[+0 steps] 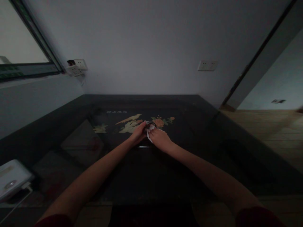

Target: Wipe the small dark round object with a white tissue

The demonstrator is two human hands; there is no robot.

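My left hand is closed around the side of a small dark object with a rounded rim; its exact kind is too dim to make out. A crumpled white tissue or cloth is bunched in my right hand, whose fingers press it against the dark object's opening. Both hands meet over the middle of a glossy black table. Beneath them the tabletop shows a picture of a bird and flowers.
A white device with a cable is at the left edge. At the right of the table lies a long dark object, hard to make out. Wall sockets and a plugged-in adapter are on the wall behind.
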